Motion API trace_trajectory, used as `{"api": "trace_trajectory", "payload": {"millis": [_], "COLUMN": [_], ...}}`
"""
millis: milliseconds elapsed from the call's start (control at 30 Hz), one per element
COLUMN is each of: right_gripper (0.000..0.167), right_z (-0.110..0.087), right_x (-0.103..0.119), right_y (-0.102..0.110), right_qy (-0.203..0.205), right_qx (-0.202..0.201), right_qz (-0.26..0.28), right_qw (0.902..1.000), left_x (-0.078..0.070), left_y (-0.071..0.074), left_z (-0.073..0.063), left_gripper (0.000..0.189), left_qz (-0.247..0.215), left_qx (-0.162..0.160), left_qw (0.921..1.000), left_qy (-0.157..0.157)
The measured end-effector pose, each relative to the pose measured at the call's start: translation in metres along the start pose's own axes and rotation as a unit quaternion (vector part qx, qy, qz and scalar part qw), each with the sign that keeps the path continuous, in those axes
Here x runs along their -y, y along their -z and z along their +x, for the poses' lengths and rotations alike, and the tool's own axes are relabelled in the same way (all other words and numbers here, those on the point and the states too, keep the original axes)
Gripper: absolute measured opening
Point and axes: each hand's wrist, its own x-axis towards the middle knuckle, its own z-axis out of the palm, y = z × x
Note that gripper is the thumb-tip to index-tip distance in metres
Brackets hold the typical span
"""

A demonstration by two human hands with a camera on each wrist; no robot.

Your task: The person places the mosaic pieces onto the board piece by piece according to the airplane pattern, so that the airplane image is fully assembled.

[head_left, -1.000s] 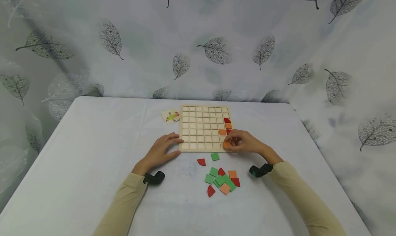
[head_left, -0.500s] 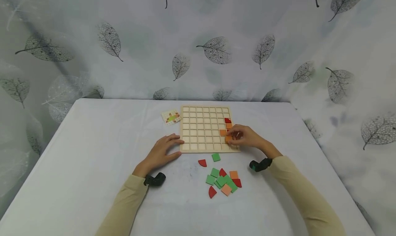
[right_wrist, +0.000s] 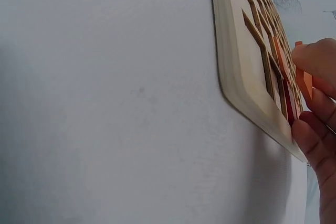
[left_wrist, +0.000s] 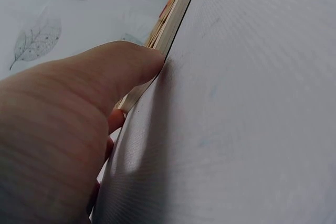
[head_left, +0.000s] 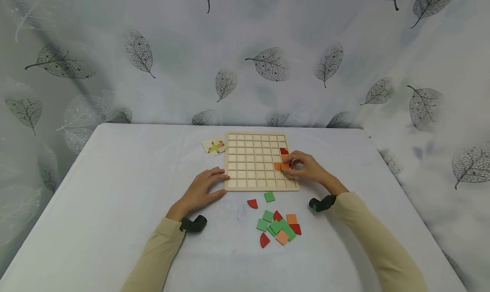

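Note:
My right hand (head_left: 308, 167) pinches an orange square tile (right_wrist: 303, 80) between thumb and fingers, just above the right side of the wooden grid board (head_left: 249, 159). Close by in the board's cells lie a red quarter-round tile (head_left: 283, 150) and an orange square tile (head_left: 277, 166). Another red tile (right_wrist: 289, 106) shows in the right wrist view, partly hidden by the fingers. At the board's lower left corner rests my left hand (head_left: 200, 193), fingers spread and loosely extended. Its thumb (left_wrist: 131, 64) touches the board's side edge in the left wrist view.
A pattern card (head_left: 214, 147) lies against the board's upper left. In front of the board is a loose pile of green square tiles (head_left: 275, 227), orange squares (head_left: 282, 237) and red quarter-rounds (head_left: 264, 240). A green tile (head_left: 269, 197) and a red one (head_left: 252, 204) lie nearer the board.
My right hand has carried the orange tile from the board's lower right corner up the right side, beside the orange tile in the grid. The left hand stays at the corner.

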Motion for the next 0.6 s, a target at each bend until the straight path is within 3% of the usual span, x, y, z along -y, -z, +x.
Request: {"api": "trace_trajectory", "payload": {"millis": [200, 600], "right_gripper": [0.027, 0.026], "right_z": [0.009, 0.022], "right_x": [-0.017, -0.013], "right_y": [-0.005, -0.013], "right_qy": [-0.022, -0.076], "right_qx": [-0.035, -0.069], "right_qz": [-0.019, -0.07], "right_qw": [0.999, 0.9923], "left_x": [-0.002, -0.002], "left_y": [0.004, 0.004], "left_z": [0.0, 0.0], "left_gripper": [0.042, 0.042], "left_qz": [0.0, 0.002], "left_qx": [0.007, 0.005], "left_qw": [1.0, 1.0], "left_qy": [0.001, -0.001]}}
